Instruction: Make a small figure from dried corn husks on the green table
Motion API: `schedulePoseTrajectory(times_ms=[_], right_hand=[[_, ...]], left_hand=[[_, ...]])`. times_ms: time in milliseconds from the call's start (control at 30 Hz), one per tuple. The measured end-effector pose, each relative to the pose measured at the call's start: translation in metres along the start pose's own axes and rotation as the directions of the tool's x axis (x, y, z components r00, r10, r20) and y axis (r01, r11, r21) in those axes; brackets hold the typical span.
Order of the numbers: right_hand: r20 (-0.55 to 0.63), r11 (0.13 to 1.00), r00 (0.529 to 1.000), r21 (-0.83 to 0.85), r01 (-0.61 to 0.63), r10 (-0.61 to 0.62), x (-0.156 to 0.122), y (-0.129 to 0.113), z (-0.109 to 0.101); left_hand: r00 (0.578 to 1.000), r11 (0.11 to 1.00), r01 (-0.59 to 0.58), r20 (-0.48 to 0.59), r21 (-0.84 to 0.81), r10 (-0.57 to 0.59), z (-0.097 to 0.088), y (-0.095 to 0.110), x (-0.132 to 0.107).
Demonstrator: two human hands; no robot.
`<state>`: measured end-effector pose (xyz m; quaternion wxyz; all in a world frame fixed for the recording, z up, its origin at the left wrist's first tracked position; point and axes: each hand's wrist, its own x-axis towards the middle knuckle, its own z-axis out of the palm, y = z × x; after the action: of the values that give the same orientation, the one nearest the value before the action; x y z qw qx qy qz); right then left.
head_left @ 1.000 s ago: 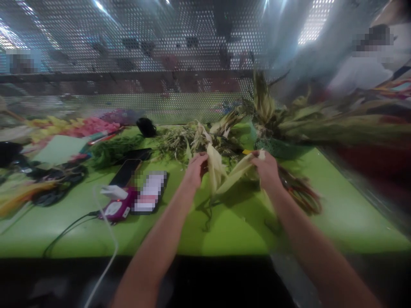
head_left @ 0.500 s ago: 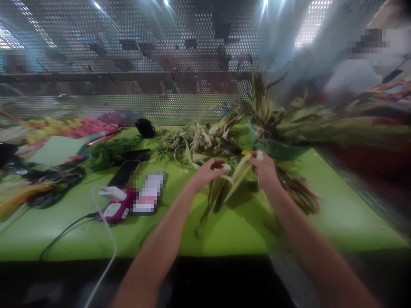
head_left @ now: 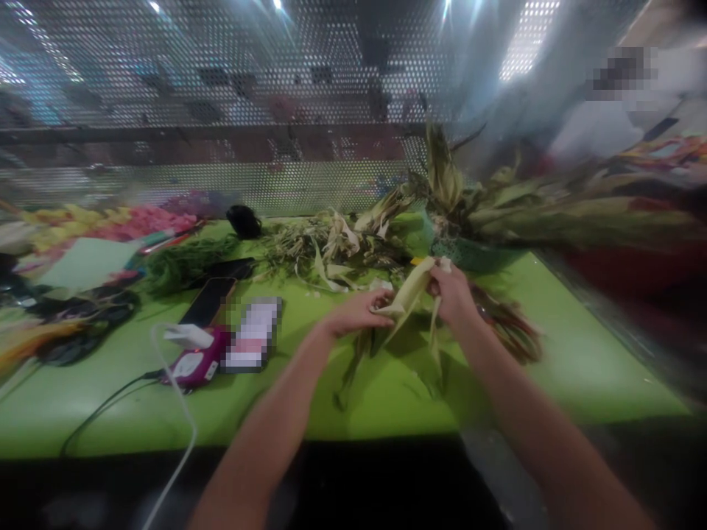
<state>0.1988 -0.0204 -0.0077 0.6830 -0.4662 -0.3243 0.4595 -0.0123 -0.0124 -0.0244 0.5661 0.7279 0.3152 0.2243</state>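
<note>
A long pale-green corn husk (head_left: 412, 291) stretches between my two hands above the table. My left hand (head_left: 361, 311) pinches its lower left end, thumb below and fingers bent. My right hand (head_left: 450, 287) grips the upper right end near the top of the strip. Something small and white shows at the fingers of each hand; I cannot make out what it is. Narrow husk strips hang below the hands, with dry, darker tips reaching toward the tabletop. Just past the husk, a bit of something yellow peeks out by my right fingers.
Dried husks and stems (head_left: 342, 239) are heaped at the back of the green table (head_left: 579, 353). A green basket (head_left: 469, 254) holds more husks. Phones (head_left: 254, 335), a purple charging block (head_left: 202, 361) and its cables lie left. Scissors-like orange handles (head_left: 516, 331) rest right. A person (head_left: 602, 129) is beyond.
My left hand has moved down and closed on the husk's lower end. The husk has turned its broad face up, and a strip now hangs below my right hand.
</note>
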Motion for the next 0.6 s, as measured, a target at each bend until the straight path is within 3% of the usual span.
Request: schedulePoseTrajectory(times_ms=[133,300,400,600], right_hand=[[0.07,0.998,0.997,-0.052,-0.039,0.042,-0.005,0.001,0.004],[0.204,0.963,0.973,-0.264,-0.053,0.11,-0.018,0.005,0.014],[0.246,0.917,0.964,-0.398,0.011,0.095,-0.022,0.008,0.019],[0.225,0.895,0.973,-0.443,0.05,0.057,-0.021,0.008,0.017]], left_hand=[[0.985,1.0,0.001,-0.171,-0.004,-0.002,0.002,-0.005,0.008],[0.906,0.987,-0.053,-0.422,-0.149,-0.015,0.003,-0.008,0.012],[0.894,0.985,-0.087,-0.449,-0.15,0.011,0.004,-0.01,0.013],[0.878,0.978,-0.093,-0.478,-0.186,-0.008,0.005,-0.005,0.01]])
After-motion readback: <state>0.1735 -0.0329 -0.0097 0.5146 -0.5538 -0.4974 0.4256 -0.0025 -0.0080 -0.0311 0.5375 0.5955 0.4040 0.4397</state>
